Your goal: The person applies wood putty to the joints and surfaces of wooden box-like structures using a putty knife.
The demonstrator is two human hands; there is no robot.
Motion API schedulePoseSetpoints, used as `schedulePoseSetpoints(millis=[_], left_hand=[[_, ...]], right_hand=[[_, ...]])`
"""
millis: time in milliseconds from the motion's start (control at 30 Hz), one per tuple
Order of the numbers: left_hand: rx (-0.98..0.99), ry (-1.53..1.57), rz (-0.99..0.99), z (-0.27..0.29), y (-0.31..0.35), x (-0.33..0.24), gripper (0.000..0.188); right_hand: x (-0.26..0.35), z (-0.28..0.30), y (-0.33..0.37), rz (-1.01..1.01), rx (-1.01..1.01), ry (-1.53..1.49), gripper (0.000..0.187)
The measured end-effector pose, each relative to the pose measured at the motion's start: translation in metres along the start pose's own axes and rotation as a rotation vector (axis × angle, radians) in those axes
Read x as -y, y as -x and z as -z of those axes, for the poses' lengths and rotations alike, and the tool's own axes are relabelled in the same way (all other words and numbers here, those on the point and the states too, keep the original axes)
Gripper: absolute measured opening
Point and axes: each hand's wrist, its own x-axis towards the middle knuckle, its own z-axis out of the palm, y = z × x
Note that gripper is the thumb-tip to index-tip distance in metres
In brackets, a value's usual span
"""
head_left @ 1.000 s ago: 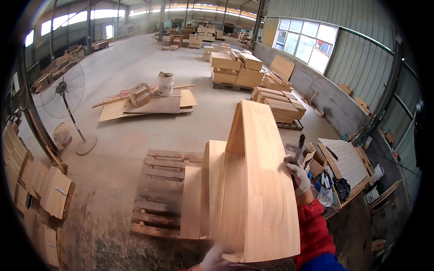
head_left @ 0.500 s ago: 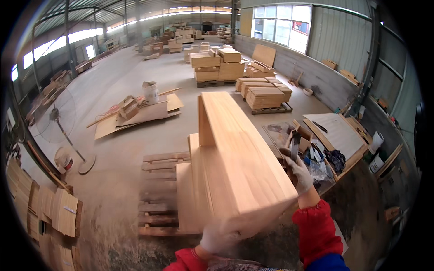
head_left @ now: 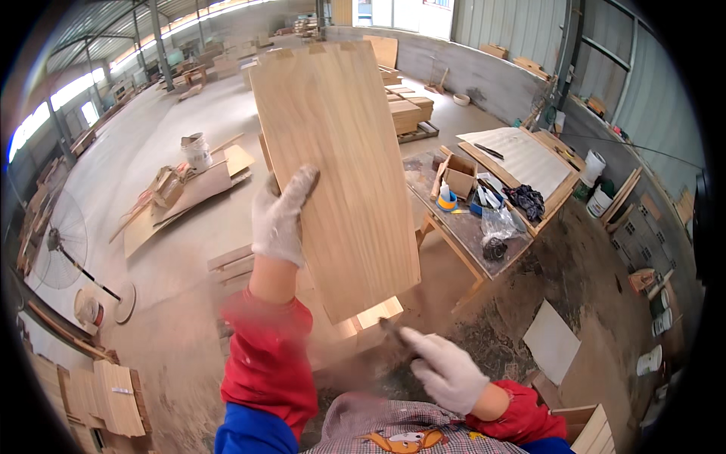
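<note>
A pale wooden box (head_left: 344, 174) stands tilted before me, its broad smooth face toward me and finger-like joints along the top edge. My left hand (head_left: 283, 216), in a white glove, grips its left edge, thumb lying on the face and fingers behind, out of sight. Below the box's lower right corner, my gloved right hand (head_left: 450, 372) is closed around a slim dark tool (head_left: 393, 331). Motion blurs that tool, and its exact kind cannot be told. Under the box, another light wooden piece (head_left: 380, 312) shows.
To the right, a worktable (head_left: 461, 234) bears a small carton (head_left: 460, 175), a blue tape roll (head_left: 447, 201), a plastic bag and a dark cloth. A pallet (head_left: 231, 265) lies at left. Further off are a standing fan (head_left: 64, 246), a bucket (head_left: 197, 151) and stacked panels (head_left: 408, 110).
The box has been turned so its broad face points at me. My left hand moved from its near end up to the left edge; my right hand came down and nearer with the tool.
</note>
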Motion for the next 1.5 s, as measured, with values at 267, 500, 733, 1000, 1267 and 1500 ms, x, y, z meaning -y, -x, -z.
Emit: schedulePoseSetpoints(millis=[267,500,733,1000,1267,1500], left_hand=[[-0.053,0.005,-0.004,-0.012,-0.023,-0.012,0.037],[-0.038,-0.029,-0.036,-0.014,-0.023,-0.013,0.036],[-0.041,-0.049,-0.055,-0.014,-0.024,-0.013,0.035],[-0.054,-0.054,-0.058,-0.013,-0.025,-0.013,0.034],[-0.058,-0.034,-0.054,-0.014,-0.023,-0.013,0.033],[-0.045,-0.015,-0.057,-0.014,-0.024,-0.010,0.033]], right_hand=[[0.033,-0.033,-0.025,-0.017,-0.090,0.153,0.058],[0.045,-0.045,-0.035,-0.041,-0.093,0.264,0.059],[0.051,-0.051,-0.035,-0.121,-0.023,0.318,0.058],[0.043,-0.051,-0.037,-0.052,-0.046,0.272,0.059],[0.042,-0.036,-0.039,0.035,-0.053,0.343,0.056],[0.045,-0.016,-0.048,0.038,0.082,0.413,0.050]])
